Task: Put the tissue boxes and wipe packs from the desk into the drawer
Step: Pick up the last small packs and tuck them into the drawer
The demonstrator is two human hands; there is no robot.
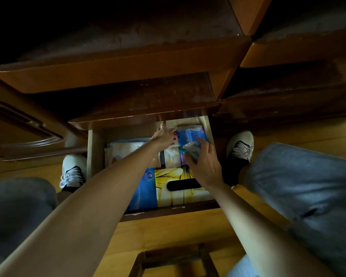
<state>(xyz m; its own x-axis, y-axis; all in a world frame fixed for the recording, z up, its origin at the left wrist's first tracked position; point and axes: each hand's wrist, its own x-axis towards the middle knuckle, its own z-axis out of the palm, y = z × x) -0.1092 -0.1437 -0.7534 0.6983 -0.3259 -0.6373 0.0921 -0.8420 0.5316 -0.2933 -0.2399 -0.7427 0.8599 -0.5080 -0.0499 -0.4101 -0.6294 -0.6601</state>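
Observation:
The open wooden drawer (94, 152) sits below the desk edge, packed with tissue boxes and wipe packs. A yellow tissue box (168, 176) with a dark slot lies at its front, a blue pack (146, 186) beside it on the left. A blue and purple pack (190, 133) stands at the back right. My left hand (164, 138) reaches deep into the drawer, fingers spread on a white pack with red marks (173, 134). My right hand (205, 164) hovers over the drawer's right side, gripping a small clear wipe pack with a teal edge (190, 150).
The dark desk top (128, 80) overhangs the drawer's back. A cupboard door (18, 120) stands at the left. My knees in jeans and both shoes (73, 170) flank the drawer. A wooden stool (174, 258) sits on the floor below.

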